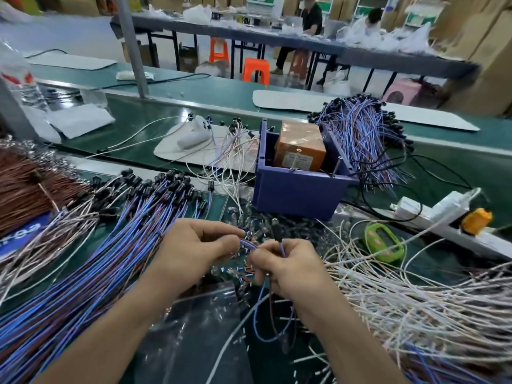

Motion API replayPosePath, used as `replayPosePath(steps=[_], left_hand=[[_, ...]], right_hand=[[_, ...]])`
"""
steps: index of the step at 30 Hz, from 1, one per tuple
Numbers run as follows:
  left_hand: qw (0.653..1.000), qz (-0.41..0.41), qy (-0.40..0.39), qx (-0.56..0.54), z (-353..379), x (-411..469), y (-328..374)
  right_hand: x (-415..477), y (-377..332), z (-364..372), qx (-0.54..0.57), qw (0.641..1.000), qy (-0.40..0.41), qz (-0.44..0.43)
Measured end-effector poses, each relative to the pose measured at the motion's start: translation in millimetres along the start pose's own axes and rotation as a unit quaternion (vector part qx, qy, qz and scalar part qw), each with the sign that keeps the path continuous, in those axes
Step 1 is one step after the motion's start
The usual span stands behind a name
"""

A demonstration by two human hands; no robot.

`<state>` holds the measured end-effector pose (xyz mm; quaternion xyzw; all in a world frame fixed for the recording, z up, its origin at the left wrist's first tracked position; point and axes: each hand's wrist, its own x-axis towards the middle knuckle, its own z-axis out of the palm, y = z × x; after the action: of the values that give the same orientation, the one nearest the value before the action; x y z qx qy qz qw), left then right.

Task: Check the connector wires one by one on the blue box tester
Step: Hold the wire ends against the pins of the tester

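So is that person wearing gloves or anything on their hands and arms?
No gloves at all. The left hand and the right hand are bare. The left forearm and the right forearm are bare too, right down to the picture's edge: no sleeves, no watch and no bracelet show.

The box [299, 189] stands on the table [454, 167] with a block [300, 146] inside. In front are the left hand [199, 245] and right hand [288, 264], 1 wire [282, 248] between them. The left pile [83, 259] lies left of them, the right pile [415, 295] right, and a bundle [365, 134] behind the box.
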<state>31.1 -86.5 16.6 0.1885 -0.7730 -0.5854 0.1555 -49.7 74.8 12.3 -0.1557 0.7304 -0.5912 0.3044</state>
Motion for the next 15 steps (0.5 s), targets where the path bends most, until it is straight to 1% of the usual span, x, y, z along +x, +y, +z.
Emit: replayPosePath(steps=[2,5,6,8,11,13,15], left_hand=[[0.999,-0.021,0.002,-0.035,-3.4,3.9,-1.5],[0.999,-0.024,0.004,-0.032,-3.2,6.0,-4.6],[0.999,-0.021,0.009,-0.047,-2.1,6.4,-5.0],[0.995,-0.013,0.032,-0.097,-0.8,7.3,-4.7],[0.984,-0.006,0.090,-0.154,-6.2,11.0,-5.4],[0.983,-0.001,0.103,-0.152,-10.9,12.3,-8.0],[0.987,-0.002,0.091,-0.135,-10.0,10.0,-8.6]], right_hand=[[0.4,1.4,-1.2,0.021,1.000,0.011,0.001],[-0.9,1.3,-2.0,0.037,0.999,0.013,0.000],[-1.1,1.2,-1.5,0.043,0.999,0.012,-0.001],[-1.3,1.0,-1.0,0.063,0.998,0.012,-0.004],[-2.3,0.5,-5.8,0.104,0.994,0.022,-0.009],[-3.7,0.7,-10.0,0.116,0.993,0.027,-0.010],[-4.4,1.5,-11.6,0.118,0.993,0.030,-0.010]])
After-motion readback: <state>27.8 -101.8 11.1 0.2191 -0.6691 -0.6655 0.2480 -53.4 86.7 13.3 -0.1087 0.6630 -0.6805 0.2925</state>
